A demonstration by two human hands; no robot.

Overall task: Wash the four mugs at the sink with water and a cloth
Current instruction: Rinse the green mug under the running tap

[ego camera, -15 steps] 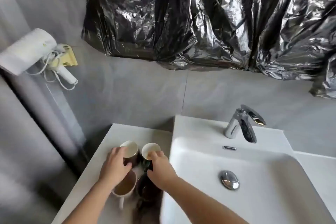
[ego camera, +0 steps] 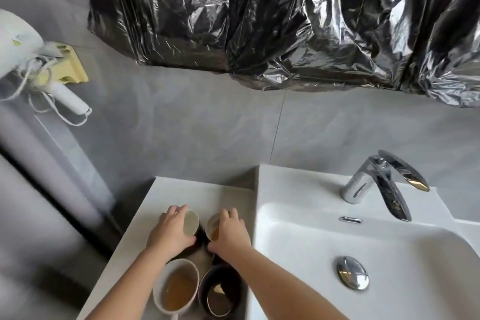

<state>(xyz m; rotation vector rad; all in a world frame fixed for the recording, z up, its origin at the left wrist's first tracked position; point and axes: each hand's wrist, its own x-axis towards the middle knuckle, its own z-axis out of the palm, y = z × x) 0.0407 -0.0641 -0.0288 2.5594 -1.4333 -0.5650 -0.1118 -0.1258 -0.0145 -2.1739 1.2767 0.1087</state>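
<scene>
Evidently the washing has hardly begun: in the head view four mugs stand grouped on the worktop at the lower middle of the frame, just left of the one sink, the two nearer being a pale mug holding brownish liquid and a dark mug. The left hand has its fingers curled round the back left mug, and the right hand grips the back right mug. The single tap shows no running water and no cloth is in sight, so I judge all four washes are left to do.
</scene>
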